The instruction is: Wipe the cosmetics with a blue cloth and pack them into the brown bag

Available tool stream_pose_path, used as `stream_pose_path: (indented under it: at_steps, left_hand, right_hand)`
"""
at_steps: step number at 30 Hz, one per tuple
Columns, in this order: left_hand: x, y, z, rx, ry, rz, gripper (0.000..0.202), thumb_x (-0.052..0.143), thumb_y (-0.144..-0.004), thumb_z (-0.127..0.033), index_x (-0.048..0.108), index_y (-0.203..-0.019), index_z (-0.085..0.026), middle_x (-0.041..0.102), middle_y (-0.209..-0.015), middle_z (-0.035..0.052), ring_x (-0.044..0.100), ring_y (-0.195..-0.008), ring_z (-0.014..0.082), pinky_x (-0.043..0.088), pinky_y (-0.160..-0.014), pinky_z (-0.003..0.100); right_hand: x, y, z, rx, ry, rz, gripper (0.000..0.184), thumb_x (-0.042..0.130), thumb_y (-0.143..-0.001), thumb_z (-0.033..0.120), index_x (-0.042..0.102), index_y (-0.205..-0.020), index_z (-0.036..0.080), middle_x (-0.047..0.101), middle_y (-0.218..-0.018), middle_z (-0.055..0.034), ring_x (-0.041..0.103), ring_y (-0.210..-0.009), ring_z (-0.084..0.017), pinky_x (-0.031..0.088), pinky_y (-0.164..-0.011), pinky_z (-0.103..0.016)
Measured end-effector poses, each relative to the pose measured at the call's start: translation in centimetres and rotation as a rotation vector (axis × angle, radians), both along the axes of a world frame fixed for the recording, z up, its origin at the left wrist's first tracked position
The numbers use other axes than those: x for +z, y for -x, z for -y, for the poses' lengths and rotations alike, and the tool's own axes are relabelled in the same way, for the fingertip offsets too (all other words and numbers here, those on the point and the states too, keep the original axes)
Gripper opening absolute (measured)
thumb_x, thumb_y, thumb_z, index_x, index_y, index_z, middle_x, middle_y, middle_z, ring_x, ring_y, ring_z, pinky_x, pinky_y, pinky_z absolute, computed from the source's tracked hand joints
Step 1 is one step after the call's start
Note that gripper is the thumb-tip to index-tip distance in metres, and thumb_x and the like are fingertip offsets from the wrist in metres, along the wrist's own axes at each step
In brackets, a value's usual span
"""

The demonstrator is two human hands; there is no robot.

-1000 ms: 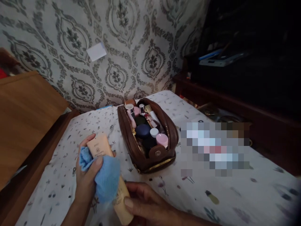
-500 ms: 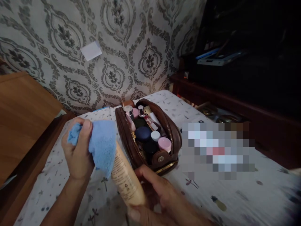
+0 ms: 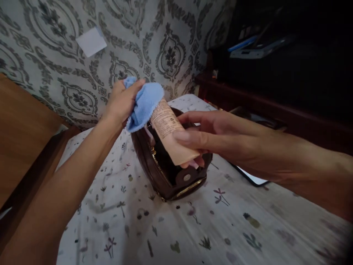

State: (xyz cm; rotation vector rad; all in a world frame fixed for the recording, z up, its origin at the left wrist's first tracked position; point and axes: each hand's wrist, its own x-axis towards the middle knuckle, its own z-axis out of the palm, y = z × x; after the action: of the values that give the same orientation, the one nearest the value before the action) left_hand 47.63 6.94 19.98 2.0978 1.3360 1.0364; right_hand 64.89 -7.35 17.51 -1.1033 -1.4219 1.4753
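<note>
A peach-coloured squeeze tube (image 3: 171, 132) with small printed text is held at a slant over the open bag. My right hand (image 3: 212, 132) grips its lower end, thumb on the printed face and fingers behind. My left hand (image 3: 124, 97) is closed on a light blue cloth (image 3: 146, 105), which wraps round the tube's upper end and hides it. Below both hands the brown toiletry bag (image 3: 147, 165) stands unzipped, its gold zip and snap tab showing. The tube and my right hand cover most of its contents.
The bag stands on a white printed bedsheet (image 3: 176, 228). A dark-edged flat object with a pale face (image 3: 253, 176) lies partly under my right forearm. Wooden furniture (image 3: 24, 136) is at the left, patterned wallpaper (image 3: 171, 51) behind, and a dark red ledge (image 3: 237, 99) at the right.
Both hands have moved up and away from me, carrying the tube and cloth from the bag's near left side to above its opening. The bag's contents are now mostly covered.
</note>
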Motion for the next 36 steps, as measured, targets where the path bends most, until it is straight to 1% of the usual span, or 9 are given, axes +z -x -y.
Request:
stream_pose_path:
  at_steps: [3, 5, 10, 12, 16, 19, 22, 29, 36]
  left_hand:
    - [-1.1, -0.9, -1.4, 0.010, 0.087, 0.066, 0.037, 0.059, -0.094, -0.024, 0.041, -0.062, -0.021, 0.040, -0.056, -0.0054, 0.040, -0.052, 0.0087, 0.036, -0.053, 0.025]
    - [-1.9, -1.0, -1.9, -0.006, 0.098, 0.003, 0.036, 0.058, -0.092, -0.024, 0.040, -0.061, -0.021, 0.038, -0.056, -0.0051, 0.039, -0.053, 0.0102, 0.035, -0.055, 0.026]
    - [-1.8, 1.2, -2.4, -0.062, -0.246, -0.277, 0.023, 0.056, -0.090, -0.026, 0.051, -0.068, -0.020, 0.047, -0.062, -0.0029, 0.049, -0.065, 0.0153, 0.038, -0.067, 0.028]
    - [-1.2, 2.6, -2.2, -0.066, -0.328, -0.287, 0.015, 0.054, -0.090, -0.028, 0.060, -0.079, -0.020, 0.056, -0.069, -0.0016, 0.052, -0.068, 0.0159, 0.039, -0.068, 0.028]
    - [-0.8, 5.0, -1.4, -0.178, -0.239, -0.270, 0.028, 0.052, -0.093, -0.039, 0.070, -0.097, -0.018, 0.068, -0.081, 0.0013, 0.058, -0.071, 0.0166, 0.045, -0.068, 0.028]
    - [-1.3, 5.6, -0.8, -0.404, -0.121, -0.370, 0.035, 0.051, -0.096, -0.045, 0.072, -0.109, -0.020, 0.073, -0.108, 0.0059, 0.066, -0.097, 0.0220, 0.050, -0.088, 0.032]
    - [-1.8, 5.8, -0.7, -0.558, -0.081, -0.471, 0.038, 0.052, -0.097, -0.046, 0.069, -0.121, -0.023, 0.064, -0.134, 0.0077, 0.058, -0.125, 0.0260, 0.044, -0.106, 0.035]
    - [-2.5, 6.2, -0.7, -0.564, -0.142, -0.454, 0.034, 0.050, -0.098, -0.045, 0.069, -0.115, -0.022, 0.066, -0.124, 0.0084, 0.062, -0.117, 0.0251, 0.046, -0.103, 0.036]
    - [-3.4, 6.6, -0.7, -0.579, -0.198, -0.371, 0.029, 0.049, -0.099, -0.039, 0.069, -0.108, -0.021, 0.069, -0.118, 0.0088, 0.062, -0.114, 0.0246, 0.045, -0.104, 0.037]
  right_hand:
    - [-0.9, 0.2, -0.9, 0.008, 0.035, 0.025, 0.043, 0.080, -0.073, 0.056, 0.066, -0.093, 0.021, 0.065, -0.072, -0.0009, 0.060, -0.058, -0.013, 0.047, -0.048, -0.024]
    - [-2.1, 0.4, -1.4, 0.011, 0.061, 0.019, 0.046, 0.081, -0.071, 0.054, 0.064, -0.099, 0.020, 0.066, -0.077, -0.0013, 0.059, -0.057, -0.013, 0.046, -0.045, -0.023]
    - [-3.7, 0.0, -1.7, -0.042, 0.096, -0.042, 0.058, 0.079, -0.073, 0.047, 0.057, -0.120, 0.022, 0.069, -0.085, -0.0027, 0.063, -0.057, -0.014, 0.046, -0.043, -0.023]
    - [-3.4, -0.5, -1.2, -0.074, 0.091, -0.039, 0.058, 0.076, -0.076, 0.047, 0.055, -0.126, 0.024, 0.069, -0.084, -0.0026, 0.064, -0.058, -0.015, 0.047, -0.043, -0.023]
    - [-2.3, -1.7, -0.2, -0.125, 0.009, 0.107, 0.055, 0.073, -0.080, 0.046, 0.055, -0.129, 0.027, 0.067, -0.078, -0.0019, 0.063, -0.054, -0.015, 0.045, -0.040, -0.023]
    - [-1.6, -2.0, 0.2, -0.107, -0.083, 0.235, 0.045, 0.069, -0.083, 0.041, 0.058, -0.125, 0.026, 0.067, -0.074, -0.0023, 0.062, -0.051, -0.015, 0.044, -0.036, -0.023]
    - [-0.8, -1.6, 0.4, -0.111, -0.088, 0.348, 0.043, 0.068, -0.082, 0.035, 0.059, -0.122, 0.026, 0.062, -0.068, 0.0000, 0.060, -0.050, -0.015, 0.043, -0.034, -0.021]
    - [1.0, 0.0, -0.6, -0.050, -0.021, 0.616, 0.041, 0.068, -0.079, 0.034, 0.061, -0.118, 0.022, 0.060, -0.062, 0.0040, 0.055, -0.045, -0.012, 0.040, -0.035, -0.021]
    - [0.3, 0.9, -3.0, 0.009, -0.160, 0.769, 0.031, 0.067, -0.082, 0.036, 0.059, -0.104, 0.017, 0.063, -0.064, 0.0011, 0.062, -0.055, -0.015, 0.043, -0.048, -0.022]
